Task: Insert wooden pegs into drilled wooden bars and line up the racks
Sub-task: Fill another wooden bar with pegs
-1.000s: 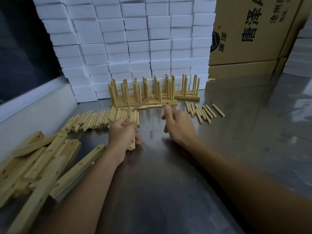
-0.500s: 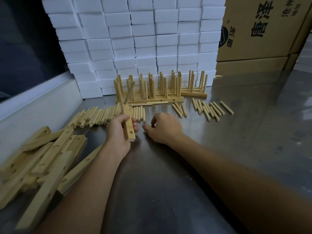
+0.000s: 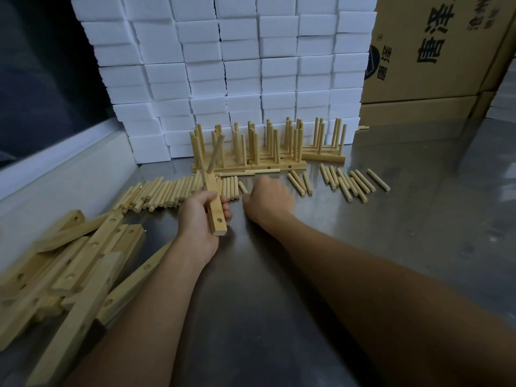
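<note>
Bar (image 3: 217, 210) clamped in left hand (image 3: 199, 219), 1 peg (image 3: 214, 155) seated; light, stiff, smooth. Right hand (image 3: 269, 201) curled over tabletop (image 3: 279, 275) pegs (image 3: 173, 191), contents hidden. Best pinched mid-length.

The right hand (image 3: 269, 199), which a second ago is raised by the finished racks (image 3: 251, 152), now lies low on the table (image 3: 363, 247) beside the loose pegs (image 3: 178, 192). The left hand (image 3: 199, 219) tips its drilled bar (image 3: 216, 210) more upright, one peg (image 3: 215, 153) standing in it.
</note>
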### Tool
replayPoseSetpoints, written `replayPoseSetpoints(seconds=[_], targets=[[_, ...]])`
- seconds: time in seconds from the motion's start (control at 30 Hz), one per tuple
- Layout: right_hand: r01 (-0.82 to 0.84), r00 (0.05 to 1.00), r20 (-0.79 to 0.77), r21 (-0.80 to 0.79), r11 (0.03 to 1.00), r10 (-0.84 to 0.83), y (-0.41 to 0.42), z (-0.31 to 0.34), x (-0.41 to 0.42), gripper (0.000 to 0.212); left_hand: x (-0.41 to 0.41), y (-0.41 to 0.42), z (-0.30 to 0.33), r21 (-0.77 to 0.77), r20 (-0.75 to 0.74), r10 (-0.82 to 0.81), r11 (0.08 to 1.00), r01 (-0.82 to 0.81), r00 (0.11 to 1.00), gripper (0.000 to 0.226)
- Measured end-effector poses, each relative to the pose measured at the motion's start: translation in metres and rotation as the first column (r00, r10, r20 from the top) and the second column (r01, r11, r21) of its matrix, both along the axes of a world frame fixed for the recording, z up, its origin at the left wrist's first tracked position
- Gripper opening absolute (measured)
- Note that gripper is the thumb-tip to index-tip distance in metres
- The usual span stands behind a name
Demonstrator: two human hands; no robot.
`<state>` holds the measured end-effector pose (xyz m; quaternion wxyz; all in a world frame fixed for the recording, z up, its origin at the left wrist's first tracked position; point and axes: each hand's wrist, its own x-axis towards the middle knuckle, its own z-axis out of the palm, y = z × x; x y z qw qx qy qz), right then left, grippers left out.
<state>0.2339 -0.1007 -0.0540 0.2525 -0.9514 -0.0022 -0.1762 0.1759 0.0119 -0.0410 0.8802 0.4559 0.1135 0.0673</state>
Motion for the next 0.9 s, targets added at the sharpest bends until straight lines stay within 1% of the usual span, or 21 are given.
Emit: replayPoseSetpoints(seconds=[0.07, 0.17, 0.3, 0.37, 0.47, 0.63, 0.77, 0.83, 0.9], targets=[[-0.025, 1.0, -0.016, 0.03, 0.999, 0.025, -0.014, 0.0, -0.004, 0.024, 0.0, 0.0, -0.001, 0.064, 0.009, 0.002, 0.998, -0.002, 1.0, 0.01], [-0.112, 0.993, -0.022, 0.171, 0.979, 0.117, -0.039, 0.003, -0.015, 0.02, -0.001, -0.002, -0.002, 0.156, 0.041, 0.015, 0.988, -0.021, 0.999, 0.013], [-0.275, 0.959, 0.043, 0.379, 0.883, 0.28, -0.068, 0.002, -0.044, 0.009, -0.003, -0.005, -0.002, 0.138, 0.05, 0.049, 0.989, -0.055, 0.998, 0.017], [-0.335, 0.935, 0.047, 0.436, 0.835, 0.35, -0.077, 0.001, -0.056, 0.006, -0.006, -0.006, -0.001, 0.176, 0.066, 0.037, 0.983, -0.048, 0.997, 0.014], [-0.365, 0.924, 0.058, 0.438, 0.821, 0.379, -0.077, 0.001, -0.062, 0.006, -0.008, -0.009, -0.001, 0.234, 0.06, 0.021, 0.972, -0.035, 0.998, 0.007], [-0.373, 0.923, 0.069, 0.399, 0.837, 0.378, -0.076, -0.001, -0.06, 0.005, -0.008, -0.006, -0.001, 0.254, 0.053, 0.0, 0.967, -0.014, 0.999, 0.007], [-0.381, 0.924, 0.148, 0.395, 0.836, 0.351, -0.076, -0.003, -0.058, 0.003, -0.008, -0.008, -0.004, 0.354, 0.068, -0.021, 0.935, -0.005, 0.997, 0.009], [-0.426, 0.904, 0.18, 0.335, 0.84, 0.387, -0.074, -0.003, -0.06, 0.006, -0.008, -0.011, -0.005, 0.4, 0.084, -0.04, 0.916, 0.003, 0.996, 0.008], [-0.456, 0.888, 0.18, 0.22, 0.862, 0.424, -0.072, -0.004, -0.062, 0.013, -0.009, -0.013, -0.005, 0.434, 0.089, -0.06, 0.901, 0.015, 0.994, 0.007]])
